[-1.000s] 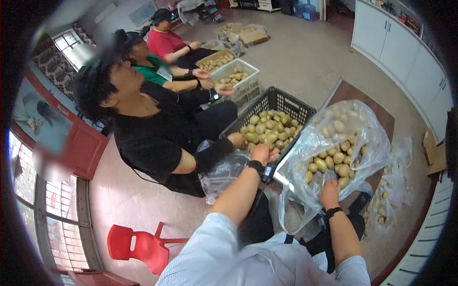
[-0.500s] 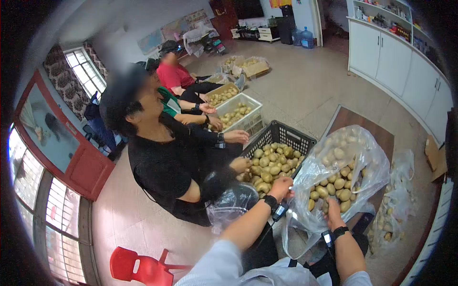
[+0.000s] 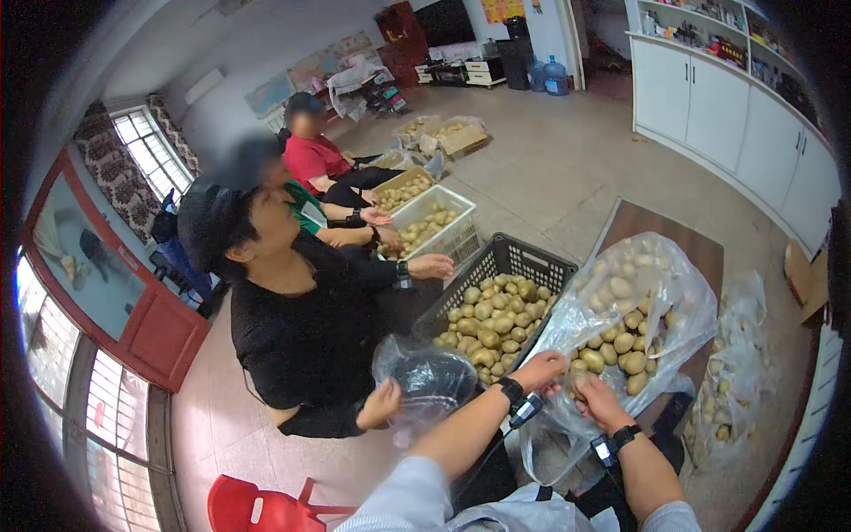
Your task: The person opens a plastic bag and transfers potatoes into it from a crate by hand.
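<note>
A clear plastic bag lies open in front of me, full of oval greenish-brown kiwifruit. My left hand is closed at the bag's left rim, its fingers bent on the thin plastic. Just to its right, my right hand is closed around one kiwifruit at the bag's mouth. Beyond my left hand stands a black plastic crate, with many kiwifruit inside.
A person in black sits at my left, holding a clear bag. Further back, two people sit by a white crate and a cardboard box. Another filled bag lies right; a red chair stands lower left.
My right hand has come up and left out of the bag, now with a kiwifruit in its fingers. The neighbour's near hand has left the black crate and moved to the clear bag.
</note>
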`<state>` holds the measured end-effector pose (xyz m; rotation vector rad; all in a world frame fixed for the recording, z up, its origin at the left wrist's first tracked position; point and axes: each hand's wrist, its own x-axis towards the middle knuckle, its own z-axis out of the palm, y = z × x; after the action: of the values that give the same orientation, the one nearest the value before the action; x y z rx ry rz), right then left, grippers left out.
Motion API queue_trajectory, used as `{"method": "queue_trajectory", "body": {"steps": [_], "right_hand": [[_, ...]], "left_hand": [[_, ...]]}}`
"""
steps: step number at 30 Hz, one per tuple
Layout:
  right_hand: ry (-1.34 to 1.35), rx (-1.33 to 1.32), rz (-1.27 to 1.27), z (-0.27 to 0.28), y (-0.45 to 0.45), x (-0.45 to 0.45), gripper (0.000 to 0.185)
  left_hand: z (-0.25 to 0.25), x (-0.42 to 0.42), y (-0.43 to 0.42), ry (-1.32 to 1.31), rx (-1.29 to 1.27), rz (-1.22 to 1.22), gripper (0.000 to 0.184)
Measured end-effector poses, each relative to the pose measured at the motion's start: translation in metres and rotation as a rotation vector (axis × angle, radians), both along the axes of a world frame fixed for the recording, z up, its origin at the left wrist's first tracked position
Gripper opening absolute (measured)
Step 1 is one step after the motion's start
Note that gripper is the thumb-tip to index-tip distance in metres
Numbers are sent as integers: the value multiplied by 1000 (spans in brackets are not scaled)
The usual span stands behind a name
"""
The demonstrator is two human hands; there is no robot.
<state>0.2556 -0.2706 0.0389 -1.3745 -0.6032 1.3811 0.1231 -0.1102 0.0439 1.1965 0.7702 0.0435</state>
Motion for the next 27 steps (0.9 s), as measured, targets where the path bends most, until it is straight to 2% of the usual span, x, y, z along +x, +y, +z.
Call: {"method": "queue_trajectory", "body": {"steps": [7, 9, 13, 16, 18, 24, 27], "right_hand": [[49, 63, 71, -37, 1, 10, 25], [16, 32, 44, -24, 0, 4, 25], [-61, 32, -11, -22, -1, 3, 25], [29, 43, -34, -17, 0, 3, 25], [-17, 73, -45, -26, 0, 4, 25], [-172, 165, -23, -32, 0, 3, 28], [-182, 163, -18, -29, 0, 0, 29]], "left_hand": [[8, 6, -12, 28, -69, -179, 40], [5, 6, -14, -9, -95, -248, 38], [-16, 11, -7, -52, -259, -271, 35], [-14, 10, -8, -76, -298, -241, 36], [-9, 10, -8, -68, -308, -247, 41], [6, 10, -14, -23, -91, -255, 44], [5, 9, -15, -8, -42, -204, 37]]}}
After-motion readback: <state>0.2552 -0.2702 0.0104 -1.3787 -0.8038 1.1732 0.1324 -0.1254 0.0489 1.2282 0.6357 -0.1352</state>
